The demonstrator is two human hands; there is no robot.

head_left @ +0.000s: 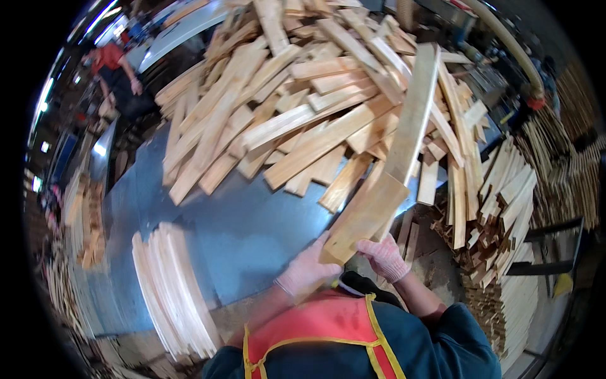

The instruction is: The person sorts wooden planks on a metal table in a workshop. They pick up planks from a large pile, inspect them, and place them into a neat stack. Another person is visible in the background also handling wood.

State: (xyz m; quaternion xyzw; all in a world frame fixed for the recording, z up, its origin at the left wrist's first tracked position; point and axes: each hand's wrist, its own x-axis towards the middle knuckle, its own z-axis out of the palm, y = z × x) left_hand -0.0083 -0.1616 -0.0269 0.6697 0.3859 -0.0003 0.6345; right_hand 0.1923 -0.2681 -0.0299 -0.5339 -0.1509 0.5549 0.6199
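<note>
Plank (366,215) between both hands' fingers (379,249) (gloved).

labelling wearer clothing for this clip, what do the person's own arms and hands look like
Both the left hand and the right hand wear thin, pale pinkish knit gloves with ribbed cuffs. The right arm has a dark teal long sleeve. An orange safety vest with yellow trim covers the torso.

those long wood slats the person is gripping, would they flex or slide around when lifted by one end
The long slat looks thin for its length, so it would probably bow slightly when lifted from its near end. Both gloved hands, left hand and right hand, grip the wider slat beneath it. Flat bare wood probably lets one slat slide on the other, and on the metal table.
</note>
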